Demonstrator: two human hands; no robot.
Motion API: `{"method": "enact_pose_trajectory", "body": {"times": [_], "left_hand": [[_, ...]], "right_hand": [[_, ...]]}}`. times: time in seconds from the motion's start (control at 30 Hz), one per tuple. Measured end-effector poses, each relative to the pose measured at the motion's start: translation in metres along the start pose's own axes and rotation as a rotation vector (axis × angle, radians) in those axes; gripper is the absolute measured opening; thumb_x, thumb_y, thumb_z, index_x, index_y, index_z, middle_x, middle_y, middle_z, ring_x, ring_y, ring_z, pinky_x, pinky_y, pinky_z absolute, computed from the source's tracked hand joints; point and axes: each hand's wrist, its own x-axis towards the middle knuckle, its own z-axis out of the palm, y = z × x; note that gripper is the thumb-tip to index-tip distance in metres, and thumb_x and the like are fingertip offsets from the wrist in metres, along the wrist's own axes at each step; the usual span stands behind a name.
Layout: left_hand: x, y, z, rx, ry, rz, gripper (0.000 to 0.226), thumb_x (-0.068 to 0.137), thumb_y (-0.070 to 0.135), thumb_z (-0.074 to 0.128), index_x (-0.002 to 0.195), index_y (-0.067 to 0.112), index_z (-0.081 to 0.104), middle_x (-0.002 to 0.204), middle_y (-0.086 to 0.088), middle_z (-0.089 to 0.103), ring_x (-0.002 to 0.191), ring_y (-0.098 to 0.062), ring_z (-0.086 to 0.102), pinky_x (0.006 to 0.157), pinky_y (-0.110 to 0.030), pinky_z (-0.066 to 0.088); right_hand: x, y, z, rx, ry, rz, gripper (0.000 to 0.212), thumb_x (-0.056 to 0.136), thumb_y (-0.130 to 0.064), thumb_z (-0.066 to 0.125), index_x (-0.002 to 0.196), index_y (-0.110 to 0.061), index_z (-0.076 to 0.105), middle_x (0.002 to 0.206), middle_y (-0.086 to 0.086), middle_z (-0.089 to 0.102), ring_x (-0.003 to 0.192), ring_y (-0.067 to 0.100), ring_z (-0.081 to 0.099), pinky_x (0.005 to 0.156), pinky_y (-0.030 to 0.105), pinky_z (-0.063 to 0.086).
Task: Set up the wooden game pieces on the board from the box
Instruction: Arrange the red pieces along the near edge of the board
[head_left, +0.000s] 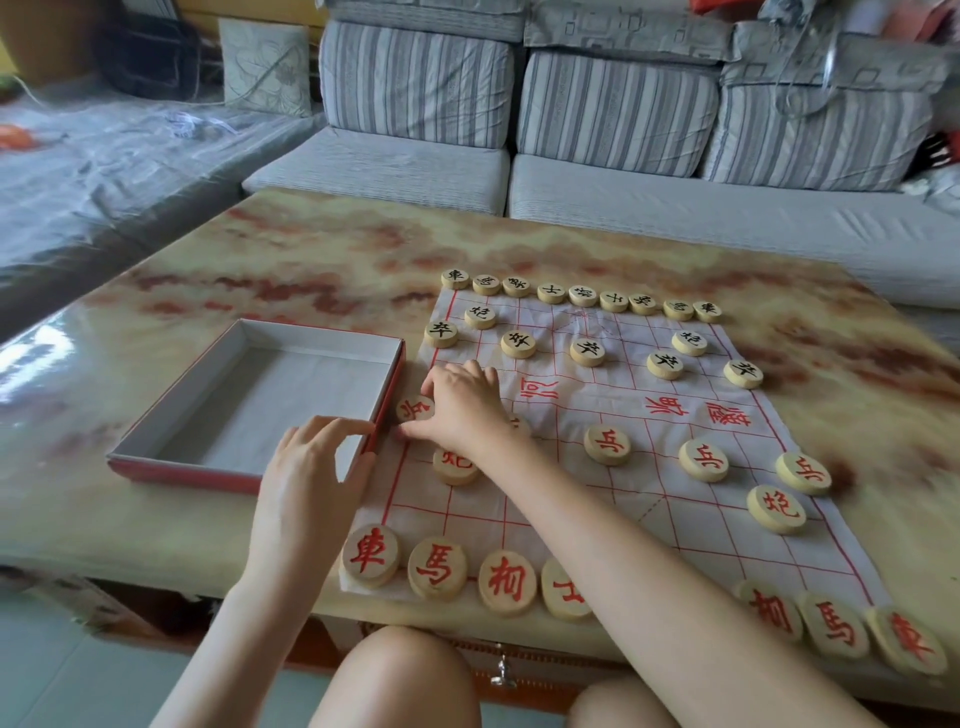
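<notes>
A white cloth board (597, 395) with red grid lines lies on the table. Black-lettered wooden pieces (587, 351) fill its far rows and red-lettered ones (607, 443) its near rows. At the board's left edge, my right hand (462, 405) holds a red soldier piece (414, 408) between thumb and forefinger, low on the cloth. Just left of it sits the box (249, 395), red outside, white inside, with nothing in it. My left hand (311, 467) grips the box's right wall near its front corner. My right forearm hides part of the near row.
The marbled table top (311, 260) stretches beyond the box and board. Its near edge runs just under the red back row (436, 569). A grey striped sofa (519, 171) stands behind the table. My knees show below the table edge.
</notes>
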Motion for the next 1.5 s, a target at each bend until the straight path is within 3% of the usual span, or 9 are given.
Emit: {"method": "enact_pose_trajectory", "body": {"times": [0.23, 0.8, 0.9, 1.03, 1.13, 1.2, 1.27, 1.33, 1.5], "left_hand": [[0.001, -0.006, 0.003, -0.052, -0.014, -0.010, 0.019, 0.081, 0.021, 0.068, 0.100, 0.021, 0.069, 0.102, 0.002, 0.065, 0.091, -0.019, 0.061, 0.076, -0.031, 0.051], [0.001, -0.006, 0.003, -0.069, -0.039, -0.024, 0.021, 0.083, 0.022, 0.065, 0.104, 0.022, 0.067, 0.107, 0.004, 0.063, 0.093, -0.018, 0.060, 0.077, -0.032, 0.053], [0.004, -0.004, 0.001, -0.057, -0.046, -0.002, 0.023, 0.083, 0.023, 0.065, 0.105, 0.021, 0.067, 0.109, 0.002, 0.063, 0.097, -0.022, 0.059, 0.081, -0.035, 0.052], [0.021, 0.005, -0.001, -0.012, -0.058, 0.095, 0.030, 0.082, 0.022, 0.066, 0.112, 0.023, 0.064, 0.116, 0.001, 0.062, 0.109, -0.022, 0.053, 0.089, -0.030, 0.040], [0.041, 0.014, 0.003, 0.100, -0.208, 0.187, 0.044, 0.083, 0.025, 0.065, 0.125, 0.026, 0.055, 0.132, 0.002, 0.054, 0.129, -0.020, 0.039, 0.107, -0.036, 0.027], [0.054, 0.016, 0.009, 0.181, -0.300, 0.221, 0.052, 0.082, 0.029, 0.066, 0.131, 0.028, 0.049, 0.139, 0.003, 0.048, 0.137, -0.019, 0.029, 0.113, -0.038, 0.017], [0.065, 0.015, 0.015, 0.220, -0.353, 0.251, 0.057, 0.080, 0.032, 0.067, 0.133, 0.029, 0.047, 0.141, 0.004, 0.045, 0.140, -0.018, 0.023, 0.115, -0.040, 0.009], [0.071, 0.016, 0.019, 0.243, -0.392, 0.248, 0.057, 0.080, 0.034, 0.066, 0.133, 0.028, 0.046, 0.142, 0.005, 0.044, 0.141, -0.016, 0.019, 0.116, -0.043, 0.004], [0.079, 0.019, 0.023, 0.280, -0.443, 0.238, 0.055, 0.083, 0.037, 0.063, 0.135, 0.028, 0.045, 0.143, 0.004, 0.043, 0.143, -0.015, 0.016, 0.115, -0.047, -0.004]], "right_hand": [[-0.002, 0.002, -0.004, 0.149, -0.135, 0.007, 0.053, 0.077, -0.029, 0.068, 0.128, -0.026, 0.053, 0.121, 0.004, 0.052, 0.118, 0.024, 0.035, 0.090, 0.033, 0.022], [-0.008, 0.009, -0.004, 0.281, -0.162, -0.030, 0.066, 0.077, -0.018, 0.065, 0.139, -0.022, 0.040, 0.138, 0.004, 0.039, 0.130, 0.025, 0.026, 0.110, 0.041, 0.022], [-0.016, 0.022, -0.017, 0.367, -0.076, -0.026, 0.056, 0.081, -0.021, 0.064, 0.134, -0.025, 0.047, 0.136, 0.001, 0.045, 0.127, 0.024, 0.031, 0.108, 0.039, 0.024], [-0.040, 0.056, -0.034, 0.440, -0.015, -0.011, 0.039, 0.084, -0.024, 0.064, 0.122, -0.028, 0.058, 0.124, -0.010, 0.053, 0.125, 0.018, 0.033, 0.108, 0.036, 0.024], [-0.057, 0.082, -0.039, 0.399, -0.007, 0.034, 0.042, 0.083, -0.027, 0.066, 0.124, -0.029, 0.056, 0.129, -0.009, 0.052, 0.127, 0.014, 0.030, 0.098, 0.026, 0.022], [-0.063, 0.094, -0.037, 0.363, 0.016, 0.086, 0.045, 0.080, -0.033, 0.069, 0.124, -0.030, 0.056, 0.125, -0.014, 0.053, 0.127, 0.014, 0.030, 0.097, 0.027, 0.023], [-0.066, 0.099, -0.031, 0.348, 0.015, 0.134, 0.052, 0.075, -0.044, 0.071, 0.123, -0.035, 0.055, 0.118, -0.019, 0.053, 0.124, 0.014, 0.033, 0.101, 0.033, 0.027], [-0.065, 0.098, -0.025, 0.310, 0.009, 0.124, 0.057, 0.069, -0.053, 0.071, 0.122, -0.038, 0.054, 0.121, -0.012, 0.055, 0.122, 0.016, 0.035, 0.102, 0.037, 0.030], [-0.059, 0.085, -0.019, 0.196, 0.050, 0.038, 0.052, 0.073, -0.044, 0.072, 0.121, -0.029, 0.056, 0.119, -0.009, 0.056, 0.114, 0.016, 0.036, 0.089, 0.030, 0.024]]}}
